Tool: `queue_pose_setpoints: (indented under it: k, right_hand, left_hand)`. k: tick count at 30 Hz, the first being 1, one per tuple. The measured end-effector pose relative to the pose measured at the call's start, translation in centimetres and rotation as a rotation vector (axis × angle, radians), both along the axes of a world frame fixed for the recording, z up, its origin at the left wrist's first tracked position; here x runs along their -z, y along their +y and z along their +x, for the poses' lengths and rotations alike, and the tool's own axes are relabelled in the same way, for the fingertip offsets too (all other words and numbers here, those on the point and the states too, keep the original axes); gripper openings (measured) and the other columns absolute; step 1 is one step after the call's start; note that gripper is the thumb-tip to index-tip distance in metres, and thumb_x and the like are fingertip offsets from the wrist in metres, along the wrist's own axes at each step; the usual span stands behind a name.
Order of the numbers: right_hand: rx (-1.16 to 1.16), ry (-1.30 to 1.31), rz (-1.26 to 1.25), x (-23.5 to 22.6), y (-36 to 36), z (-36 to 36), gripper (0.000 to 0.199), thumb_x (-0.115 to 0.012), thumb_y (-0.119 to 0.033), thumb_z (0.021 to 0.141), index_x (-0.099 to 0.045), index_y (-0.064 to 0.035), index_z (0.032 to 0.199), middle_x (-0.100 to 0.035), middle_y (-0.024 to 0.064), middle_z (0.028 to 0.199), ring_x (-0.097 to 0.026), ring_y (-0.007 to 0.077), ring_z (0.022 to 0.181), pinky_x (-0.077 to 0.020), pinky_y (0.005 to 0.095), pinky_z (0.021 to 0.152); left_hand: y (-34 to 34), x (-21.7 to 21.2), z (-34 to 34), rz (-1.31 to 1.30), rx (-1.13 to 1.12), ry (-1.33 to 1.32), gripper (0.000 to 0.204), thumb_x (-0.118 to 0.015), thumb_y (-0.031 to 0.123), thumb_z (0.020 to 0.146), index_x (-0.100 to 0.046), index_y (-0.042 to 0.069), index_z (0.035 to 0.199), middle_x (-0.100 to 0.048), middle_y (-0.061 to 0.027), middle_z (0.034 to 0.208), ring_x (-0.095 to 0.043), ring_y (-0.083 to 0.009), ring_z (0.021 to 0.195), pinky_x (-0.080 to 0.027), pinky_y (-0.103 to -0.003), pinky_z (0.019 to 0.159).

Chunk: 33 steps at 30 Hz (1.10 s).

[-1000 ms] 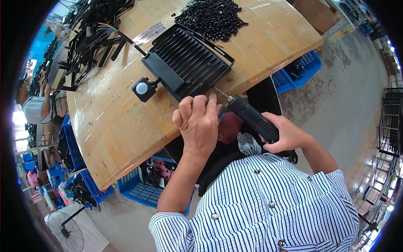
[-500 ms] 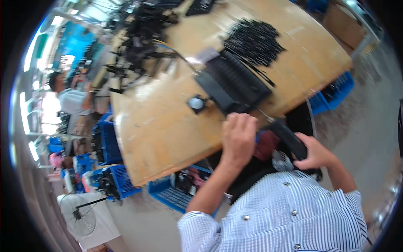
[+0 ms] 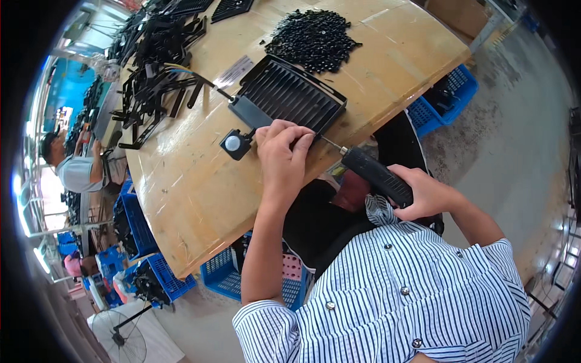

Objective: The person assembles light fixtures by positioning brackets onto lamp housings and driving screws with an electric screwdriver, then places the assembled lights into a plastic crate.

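Striped shirt (image 3: 399,302) fills the lower right of the frame; both forearms rise from it. Right hand (image 3: 426,193) is clamped round the black grip of a powered screwdriver (image 3: 375,175), its thin bit running up-left toward the left hand (image 3: 283,154). Left hand is curled, fingers together, over the near edge of the black ribbed housing (image 3: 290,97) lying flat on the wooden tabletop (image 3: 181,193), centre frame. Judgement: fastening at this near edge is in progress; other fixing points cannot be checked. Small round sensor head (image 3: 233,143) sits just left of that hand, joined to the housing. Hidden: the bit tip and any screw, under the fingers. Further up, a heap of small black parts (image 3: 311,37); upper left, black brackets (image 3: 154,72), too tangled to count.
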State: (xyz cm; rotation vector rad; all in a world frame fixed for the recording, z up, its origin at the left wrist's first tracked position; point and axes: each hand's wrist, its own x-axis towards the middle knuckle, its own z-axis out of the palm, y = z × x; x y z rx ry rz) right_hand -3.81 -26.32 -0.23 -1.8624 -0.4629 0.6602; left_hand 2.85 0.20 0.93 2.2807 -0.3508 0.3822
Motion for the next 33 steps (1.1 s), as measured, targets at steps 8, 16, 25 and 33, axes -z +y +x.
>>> queue_pose_setpoints:
  k: [8,16,25,33]
  right_hand:
    - [0.007,0.043,-0.051,0.0,-0.1,-0.4,0.070,-0.072,-0.018,0.062,-0.045,0.0074,0.121,-0.061,0.0112,0.081,-0.061,0.0189,0.070,-0.0486,0.0291,0.065]
    - [-0.004,0.069,-0.102,0.2,-0.1,-0.7,0.069,-0.073,-0.018,0.062,-0.045,0.0067,0.120,-0.061,0.0106,0.079,-0.060,0.0180,0.069,-0.0480,0.0288,0.063]
    - [-0.017,0.116,-0.046,0.4,-0.1,-0.3,0.067,-0.072,-0.016,0.063,-0.045,0.0057,0.120,-0.060,0.0078,0.078,-0.059,0.0149,0.068,-0.0482,0.0277,0.064]
    - [-0.021,0.101,-0.057,0.2,-0.3,0.0,0.071,-0.072,-0.016,0.062,-0.044,0.0061,0.123,-0.059,0.0084,0.080,-0.059,0.0155,0.070,-0.0475,0.0273,0.064]
  left_hand:
    - [0.8,0.8,-0.6,-0.006,0.085,0.053,0.007,-0.063,0.005,0.080,-0.070,0.005,0.084,-0.056,-0.0022,0.085,-0.045,-0.0204,0.087,-0.036,-0.031,0.083]
    - [1.1,1.5,-0.8,-0.016,0.111,-0.014,0.012,-0.066,0.002,0.077,-0.071,0.007,0.086,-0.057,-0.0024,0.087,-0.047,-0.0208,0.087,-0.037,-0.031,0.081]
    - [0.9,2.0,-0.6,-0.021,0.048,-0.055,0.009,-0.069,0.006,0.075,-0.070,0.007,0.084,-0.059,-0.0030,0.088,-0.048,-0.0212,0.088,-0.037,-0.032,0.082]
    - [0.1,1.8,-0.6,-0.008,-0.020,-0.060,0.006,-0.068,0.009,0.079,-0.070,0.006,0.083,-0.059,-0.0032,0.089,-0.048,-0.0208,0.088,-0.036,-0.031,0.083]
